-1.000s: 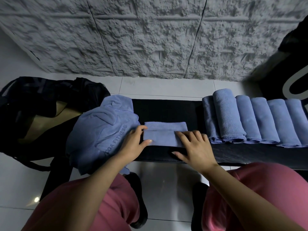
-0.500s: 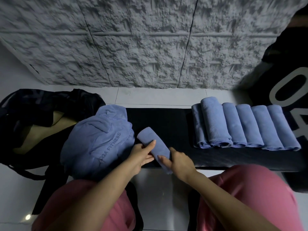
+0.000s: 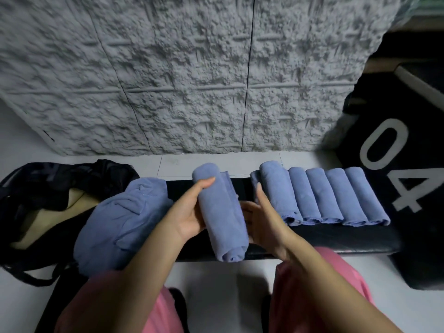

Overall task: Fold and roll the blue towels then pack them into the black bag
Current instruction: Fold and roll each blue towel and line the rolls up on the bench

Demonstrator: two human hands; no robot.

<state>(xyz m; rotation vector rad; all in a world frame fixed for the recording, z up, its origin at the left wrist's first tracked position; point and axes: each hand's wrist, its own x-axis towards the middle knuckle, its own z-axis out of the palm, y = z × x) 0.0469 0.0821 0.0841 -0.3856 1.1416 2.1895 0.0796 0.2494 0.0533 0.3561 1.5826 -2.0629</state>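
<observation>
Holding rolled towel (image 3: 221, 212) in left hand (image 3: 189, 212): thumb over top near far end, fingers wrapped under. Right hand (image 3: 264, 219) up vs. roll's right side, thumb sticking up, fingers tucked behind cloth, so can't tell if squeezing or just touching. Roll lifted just above black bench (image 3: 312, 239), near end showing its swirl.

Right of grip: row of rolled towels (image 3: 324, 195) lying side by side on bench, first one near right thumb. Left of grip: soft pile of blue towels (image 3: 125, 219), not rolled yet. Past pile, further left: black bag (image 3: 48, 188) on floor, mouth open. Far right, past row: big black box (image 3: 408, 164) w/ white "04".

Prob. step now: roll just made, ready to set down by row or drop in bag.

Could go wrong:
- Roll popping open. Cause: letting go w/ one hand too soon; loose outer edge has nothing pinning it.
- Near end sagging or sliding out. Cause: left grip sits near far half, near half hangs free.
- Bumping row and knocking a neat roll loose. Cause: moving right too low.
- Dragging pile off bench. Cause: swinging left to bag w/ arm brushing it.
</observation>
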